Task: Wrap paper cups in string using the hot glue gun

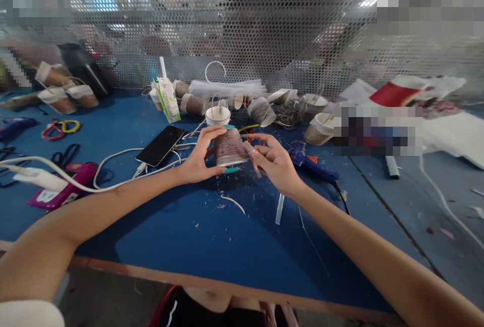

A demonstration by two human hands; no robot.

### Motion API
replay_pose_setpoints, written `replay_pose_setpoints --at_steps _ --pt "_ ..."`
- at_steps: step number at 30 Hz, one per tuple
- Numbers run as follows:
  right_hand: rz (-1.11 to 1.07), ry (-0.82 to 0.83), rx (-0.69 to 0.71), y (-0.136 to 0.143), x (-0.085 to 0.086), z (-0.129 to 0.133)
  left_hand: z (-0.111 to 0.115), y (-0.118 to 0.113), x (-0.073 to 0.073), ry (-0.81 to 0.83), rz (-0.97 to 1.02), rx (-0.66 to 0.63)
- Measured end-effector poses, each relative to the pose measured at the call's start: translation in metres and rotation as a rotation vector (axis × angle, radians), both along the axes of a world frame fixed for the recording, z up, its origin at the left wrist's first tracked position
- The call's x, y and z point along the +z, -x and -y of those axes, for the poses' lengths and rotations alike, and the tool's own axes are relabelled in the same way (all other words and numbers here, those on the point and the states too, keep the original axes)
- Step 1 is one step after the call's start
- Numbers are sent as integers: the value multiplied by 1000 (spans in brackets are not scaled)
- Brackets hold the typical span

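As the left hand [206, 154] spans its length, the cup [228, 146] points wide end nearward

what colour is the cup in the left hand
The cup is brown with fine bands around it, seen in the head view.

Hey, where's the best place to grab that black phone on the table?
Probably by both long edges toward its far end, coming from above: the phone lies flat, and a white cable plug sits at its near end.
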State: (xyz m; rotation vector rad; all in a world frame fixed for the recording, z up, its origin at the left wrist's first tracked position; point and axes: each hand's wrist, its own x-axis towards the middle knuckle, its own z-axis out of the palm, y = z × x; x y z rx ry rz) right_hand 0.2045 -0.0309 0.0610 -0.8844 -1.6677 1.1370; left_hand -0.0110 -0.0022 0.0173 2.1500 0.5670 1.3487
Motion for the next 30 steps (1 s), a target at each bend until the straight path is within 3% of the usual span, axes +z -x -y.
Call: replay_pose_setpoints --at_steps 6,15,18,21,23,25,30 --pt "-72 51 -31 -2 4 0 -6 0 -6 93 52 -63" --pt "-62 57 -50 -1 2 0 -7 -1 -5 90 38 -33" --pt "-40 61 -64 -1 3 -1 -6 -1 -5 69 14 14" --pt "4 28 -98 -2 5 2 -6 -1 -6 -33 -21 152" --pt "74 -85 -132 -2 7 7 -4 -2 -6 -159 -47 289" --pt "194 -298 -139 -2 7 14 -3 -3 -5 -281 -56 421" --pt "452 -1110 89 -7 8 24 -3 -6 -5 -356 25 600"
